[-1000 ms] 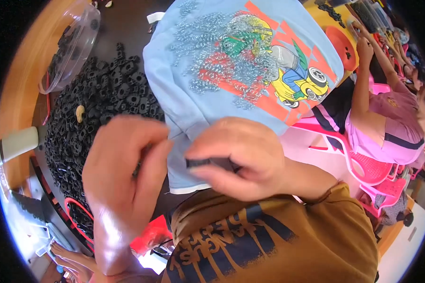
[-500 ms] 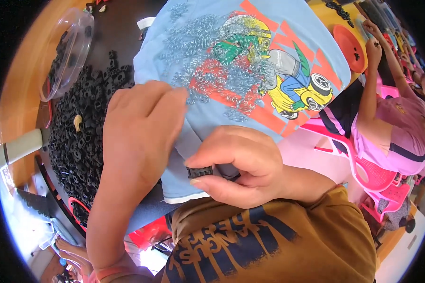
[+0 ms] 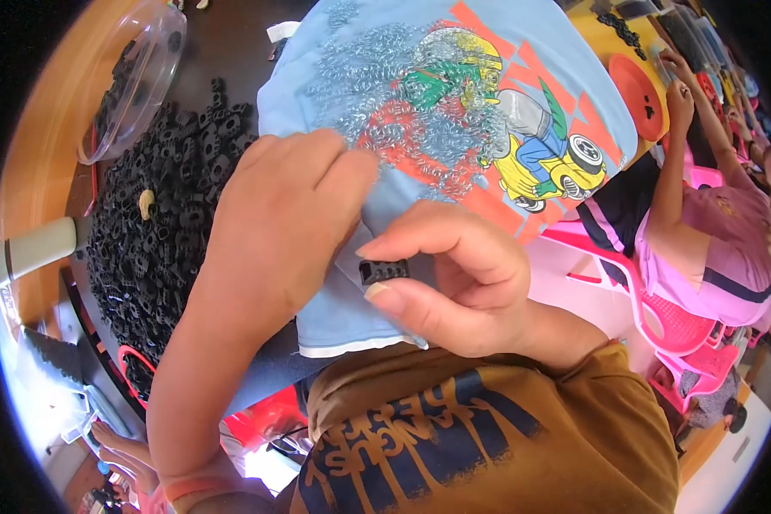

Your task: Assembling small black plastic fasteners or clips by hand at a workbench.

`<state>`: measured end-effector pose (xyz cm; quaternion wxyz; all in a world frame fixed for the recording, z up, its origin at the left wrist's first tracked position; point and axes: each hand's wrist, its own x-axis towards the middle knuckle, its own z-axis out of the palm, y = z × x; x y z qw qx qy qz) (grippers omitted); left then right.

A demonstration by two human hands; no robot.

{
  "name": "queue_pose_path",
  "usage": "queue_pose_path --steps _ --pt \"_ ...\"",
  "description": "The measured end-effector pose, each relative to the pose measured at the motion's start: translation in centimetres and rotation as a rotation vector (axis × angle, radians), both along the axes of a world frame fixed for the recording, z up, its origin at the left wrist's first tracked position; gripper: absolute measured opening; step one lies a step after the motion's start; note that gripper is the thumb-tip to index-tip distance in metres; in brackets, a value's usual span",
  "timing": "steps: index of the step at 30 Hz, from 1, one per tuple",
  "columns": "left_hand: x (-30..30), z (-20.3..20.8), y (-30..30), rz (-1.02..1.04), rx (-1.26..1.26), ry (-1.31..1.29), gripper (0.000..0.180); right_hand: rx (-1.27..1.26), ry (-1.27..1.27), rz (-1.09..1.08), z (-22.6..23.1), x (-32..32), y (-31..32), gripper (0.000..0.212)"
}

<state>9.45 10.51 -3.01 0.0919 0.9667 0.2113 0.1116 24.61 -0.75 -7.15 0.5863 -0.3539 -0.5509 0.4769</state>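
Between its thumb and index finger, my right hand (image 3: 467, 278) pinches a small black plastic piece (image 3: 384, 272) with notches along its side. Curled over the near edge of the wire pile is my left hand (image 3: 287, 206), its fingertips turned down and hidden; what they hold, if anything, I cannot see. Many tiny shiny wire pieces (image 3: 381, 94) lie scattered on a light blue cloth (image 3: 317, 330), which is printed with a cartoon figure on a yellow vehicle. The cloth spreads across my lap and over the table edge.
A large heap of black plastic pieces (image 3: 137, 265) covers the dark table (image 3: 223, 43) at left, with a pale peanut-shaped thing (image 3: 146, 205) on it. A clear plastic tub (image 3: 141, 81) tilts behind. At right, a person (image 3: 720, 223) works beside a red plate (image 3: 636, 94) and pink chair (image 3: 660, 321).
Both hands have moved up and a little to the right. The black piece in my right hand is turned so its end and notched side show more.
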Motion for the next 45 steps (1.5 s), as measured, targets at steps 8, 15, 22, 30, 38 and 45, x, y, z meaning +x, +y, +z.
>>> queue_pose_path --steps 8,15,22,30,38,45 --pt "-2.4 2.8 -2.0 0.313 -0.566 -0.223 0.025 0.037 0.083 -0.175 -0.7 -1.5 0.8 0.023" --pt "-3.0 4.4 -4.4 0.559 -1.160 -0.499 0.015 -0.008 0.053 -0.160 -0.2 -1.7 0.5 0.021" --pt "-2.6 3.2 -4.8 0.542 -1.268 -0.629 0.015 -0.065 0.048 -0.100 0.1 -1.3 0.5 0.020" --pt "-3.3 2.1 -4.8 0.244 -0.554 -0.511 0.016 0.020 -0.080 -0.045 0.0 -1.0 0.6 0.020" --pt "-4.2 -0.5 -8.1 0.308 0.255 -0.353 0.042 -0.118 0.055 -0.029 -0.2 -1.5 -0.6 0.028" --pt "-9.4 -1.2 -10.7 0.380 0.111 -0.497 0.035 -0.092 0.041 0.108 1.8 -2.4 -0.2 0.026"
